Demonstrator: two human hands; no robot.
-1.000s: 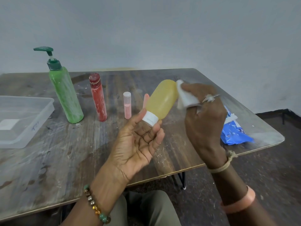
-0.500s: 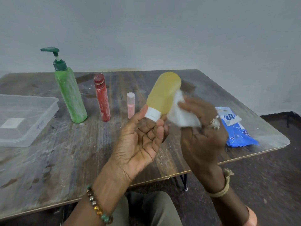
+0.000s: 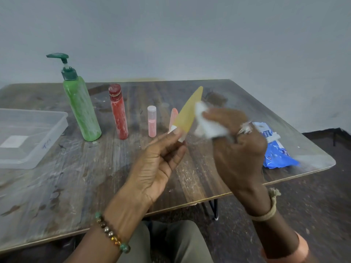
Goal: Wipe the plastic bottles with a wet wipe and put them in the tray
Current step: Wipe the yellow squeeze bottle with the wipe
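Turned edge-on since the earlier frame, yellow bottle (image 3: 188,112) is held tilted above the table (image 3: 95,186). Cap (image 3: 173,129) is pinched by left hand (image 3: 157,164); wipe (image 3: 207,122) is gripped by right hand (image 3: 237,149), pressed on bottle's side. Full strokes, cap to base, are advised. Tray (image 3: 47,147) is seen far left.

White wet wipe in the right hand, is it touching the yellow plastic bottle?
Touching. The head view shows the white wet wipe, gripped by the right hand, pressed against the side of the yellow plastic bottle, with no gap between them.
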